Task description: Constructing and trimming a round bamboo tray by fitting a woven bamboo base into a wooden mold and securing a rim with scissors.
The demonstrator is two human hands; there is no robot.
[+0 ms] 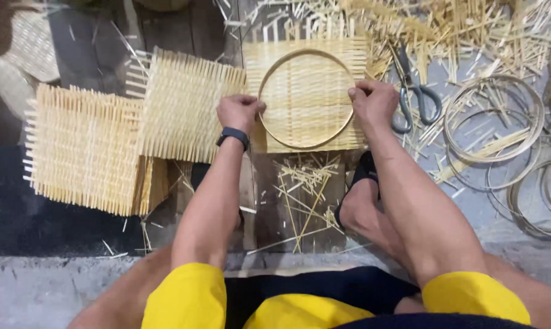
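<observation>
Bamboo hoop (pixel 306 144) (on woven mat (pixel 306 97)) gripped by 2 hands: left (pixel 239 111), right (pixel 374 102).

Even soft overhead light, faint shadows, no glare, slightly soft focus, dim left edge

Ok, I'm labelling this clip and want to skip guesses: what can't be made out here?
- Head view: fingertips of left hand and right hand curl out of sight at the bamboo hoop on the woven mat.
- Loose hoops run off the right edge.
- Scissors: blades partly buried under splints.
- Round woven pieces top left are cut by the edge, dim.
</observation>
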